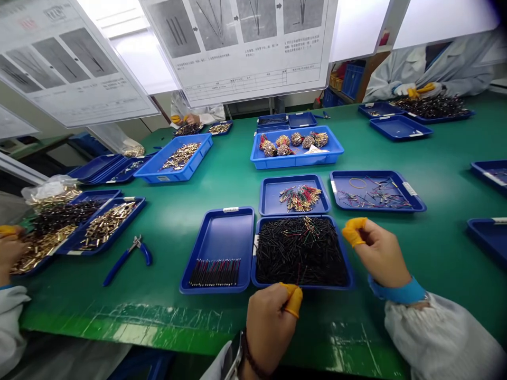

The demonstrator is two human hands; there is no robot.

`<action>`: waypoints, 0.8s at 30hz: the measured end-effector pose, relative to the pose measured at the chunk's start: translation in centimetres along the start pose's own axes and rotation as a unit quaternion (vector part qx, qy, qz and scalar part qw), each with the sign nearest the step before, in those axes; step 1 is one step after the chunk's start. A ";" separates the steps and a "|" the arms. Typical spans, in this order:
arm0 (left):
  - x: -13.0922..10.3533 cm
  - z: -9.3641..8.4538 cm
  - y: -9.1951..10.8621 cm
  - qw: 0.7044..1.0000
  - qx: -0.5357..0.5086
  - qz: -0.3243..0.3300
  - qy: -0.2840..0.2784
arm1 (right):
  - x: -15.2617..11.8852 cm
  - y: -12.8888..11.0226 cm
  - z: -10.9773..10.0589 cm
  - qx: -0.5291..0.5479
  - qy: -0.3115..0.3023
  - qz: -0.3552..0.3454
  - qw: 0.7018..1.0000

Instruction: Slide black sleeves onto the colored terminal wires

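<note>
My left hand (271, 327), with a yellow finger cot, is closed in a pinch at the front rim of a blue tray (350, 274) heaped with short black tubes (289, 248). Thin dark-red strands show just above its fingertips; whether they are in the pinch I cannot tell. My right hand (378, 253), with yellow finger cots and a blue wrist strap (398, 291), is closed just right of that tray. Whatever its fingers hold is hidden. A few wires with bare metal ends (311, 228) lie on the tubes. To the left, a tray (224, 232) holds a row of black-sleeved wires (214, 272).
Behind are trays of coloured wires with gold ends (301, 198) and loose wires (376, 195). A blue bin (297, 161) holds wire bundles. Blue-handled cutters (129, 258) lie left. A co-worker's hand (10, 248) is at the left edge; others work farther back. Instruction sheets (253, 68) hang above.
</note>
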State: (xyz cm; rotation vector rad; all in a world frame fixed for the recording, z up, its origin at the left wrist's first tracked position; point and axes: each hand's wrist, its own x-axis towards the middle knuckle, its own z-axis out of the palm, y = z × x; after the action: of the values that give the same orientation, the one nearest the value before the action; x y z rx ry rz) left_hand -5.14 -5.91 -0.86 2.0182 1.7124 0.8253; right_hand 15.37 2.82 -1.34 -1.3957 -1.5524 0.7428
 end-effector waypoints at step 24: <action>8.1 0.4 -0.9 0.973 -0.230 0.007 -0.004 | -2.3 -0.3 2.0 -0.429 -0.166 -0.115 0.880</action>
State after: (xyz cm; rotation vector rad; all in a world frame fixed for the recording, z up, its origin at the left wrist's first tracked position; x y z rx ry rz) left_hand -4.83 2.20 -0.09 1.7129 1.3455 1.0975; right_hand 13.38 0.81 -2.38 -1.6910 -2.4494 0.1127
